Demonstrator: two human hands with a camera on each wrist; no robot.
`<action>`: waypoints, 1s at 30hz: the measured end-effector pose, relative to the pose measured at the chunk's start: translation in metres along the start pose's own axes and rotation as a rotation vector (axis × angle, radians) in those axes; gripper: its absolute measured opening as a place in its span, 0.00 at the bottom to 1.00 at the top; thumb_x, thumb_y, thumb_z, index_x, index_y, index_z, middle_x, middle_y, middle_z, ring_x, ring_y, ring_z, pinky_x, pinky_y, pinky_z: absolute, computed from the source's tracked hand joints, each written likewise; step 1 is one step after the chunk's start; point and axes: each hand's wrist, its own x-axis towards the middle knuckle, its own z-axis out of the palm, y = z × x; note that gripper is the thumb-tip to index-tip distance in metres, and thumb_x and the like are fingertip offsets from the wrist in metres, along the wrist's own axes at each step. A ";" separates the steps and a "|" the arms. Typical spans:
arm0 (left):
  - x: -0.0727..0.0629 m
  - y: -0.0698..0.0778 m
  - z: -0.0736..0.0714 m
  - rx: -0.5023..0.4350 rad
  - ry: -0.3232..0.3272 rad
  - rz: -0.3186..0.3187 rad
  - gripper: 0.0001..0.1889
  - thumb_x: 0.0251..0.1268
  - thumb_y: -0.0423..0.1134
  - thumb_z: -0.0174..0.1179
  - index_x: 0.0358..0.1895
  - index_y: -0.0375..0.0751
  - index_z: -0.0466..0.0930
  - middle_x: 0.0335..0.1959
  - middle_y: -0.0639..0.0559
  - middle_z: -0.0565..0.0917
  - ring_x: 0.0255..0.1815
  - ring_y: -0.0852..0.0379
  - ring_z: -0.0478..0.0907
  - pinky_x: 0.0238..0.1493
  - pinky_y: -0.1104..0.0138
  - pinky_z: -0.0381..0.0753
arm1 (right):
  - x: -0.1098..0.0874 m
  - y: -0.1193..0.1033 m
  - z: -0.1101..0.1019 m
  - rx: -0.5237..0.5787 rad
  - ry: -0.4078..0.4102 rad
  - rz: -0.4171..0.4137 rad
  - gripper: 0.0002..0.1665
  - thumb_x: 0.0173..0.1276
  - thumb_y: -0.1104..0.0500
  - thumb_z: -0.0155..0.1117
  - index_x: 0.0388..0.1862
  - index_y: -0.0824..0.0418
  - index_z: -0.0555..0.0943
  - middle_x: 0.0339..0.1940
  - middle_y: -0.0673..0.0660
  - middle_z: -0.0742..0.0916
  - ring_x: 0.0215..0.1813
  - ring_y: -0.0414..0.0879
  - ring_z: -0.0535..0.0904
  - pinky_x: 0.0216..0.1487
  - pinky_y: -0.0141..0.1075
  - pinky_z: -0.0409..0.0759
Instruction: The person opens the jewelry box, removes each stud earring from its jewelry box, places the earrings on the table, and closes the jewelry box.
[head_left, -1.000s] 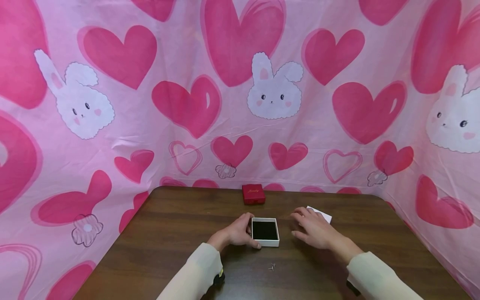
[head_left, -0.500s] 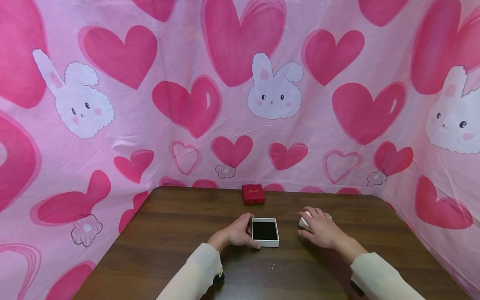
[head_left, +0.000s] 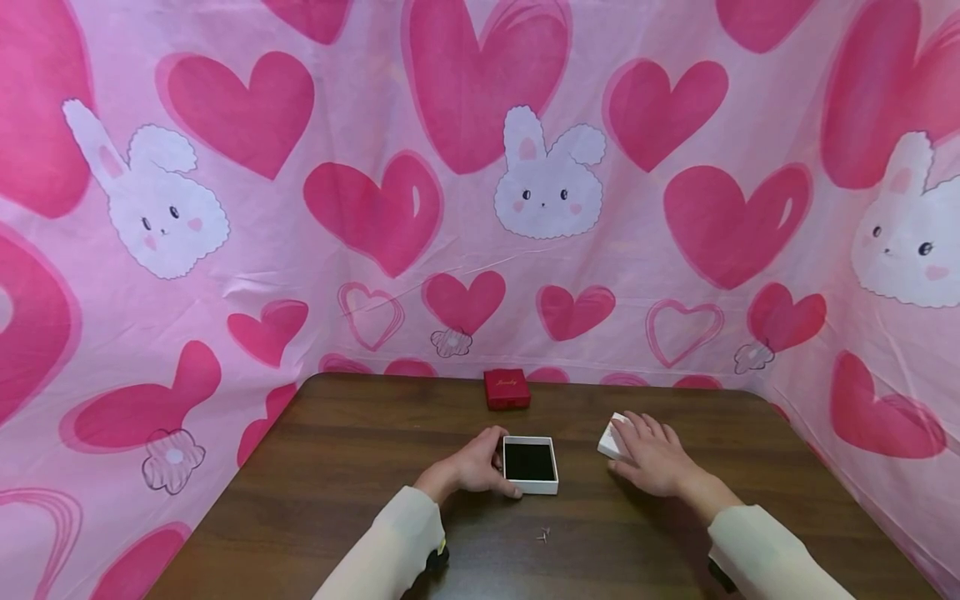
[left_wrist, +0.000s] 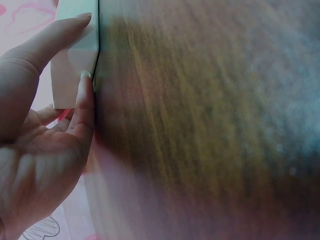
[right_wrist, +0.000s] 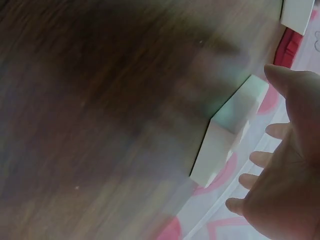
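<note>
My left hand (head_left: 474,465) grips the left side of a small white box (head_left: 531,487) with a black insert. In the left wrist view, the thumb of the left hand (left_wrist: 45,155) lies along one wall of the white box (left_wrist: 65,85), fingers around its corner. My right hand (head_left: 654,457) is over the right part of a white box lid (head_left: 613,442) with faint print on top. From the right wrist view, the fingers of the right hand (right_wrist: 295,170) are spread and fairly straight beside the lid (right_wrist: 222,135); contact is not clear.
A red jewelry box (head_left: 507,389) with gold lettering stands at the back of the brown wooden table (head_left: 360,417). Tiny silvery pieces (head_left: 543,534) lie in front of the white box. A pink heart-and-bunny cloth (head_left: 465,250) hangs behind and at both sides.
My right hand has shifted to the right across the lid, uncovering its left part. The lid seems to stay in place. My left hand and the white box have not moved.
</note>
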 end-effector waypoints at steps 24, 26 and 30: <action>-0.004 0.004 -0.001 -0.008 -0.009 -0.020 0.40 0.47 0.37 0.81 0.62 0.40 0.66 0.47 0.48 0.71 0.47 0.53 0.71 0.51 0.58 0.75 | -0.011 0.017 -0.001 0.074 -0.162 0.182 0.46 0.71 0.42 0.65 0.75 0.70 0.64 0.75 0.80 0.62 0.72 0.82 0.55 0.63 0.81 0.47; -0.003 0.004 -0.001 -0.009 -0.008 -0.019 0.40 0.47 0.36 0.81 0.62 0.40 0.66 0.47 0.48 0.71 0.47 0.52 0.71 0.51 0.58 0.75 | -0.011 0.017 -0.001 0.072 -0.169 0.184 0.46 0.72 0.42 0.64 0.75 0.71 0.63 0.75 0.80 0.62 0.72 0.82 0.55 0.63 0.81 0.47; -0.002 0.002 -0.001 -0.007 -0.010 -0.021 0.40 0.47 0.37 0.81 0.62 0.40 0.66 0.47 0.48 0.71 0.47 0.53 0.71 0.52 0.58 0.75 | -0.011 0.019 -0.001 0.074 -0.177 0.182 0.46 0.72 0.43 0.64 0.76 0.71 0.63 0.74 0.81 0.62 0.72 0.83 0.55 0.63 0.80 0.49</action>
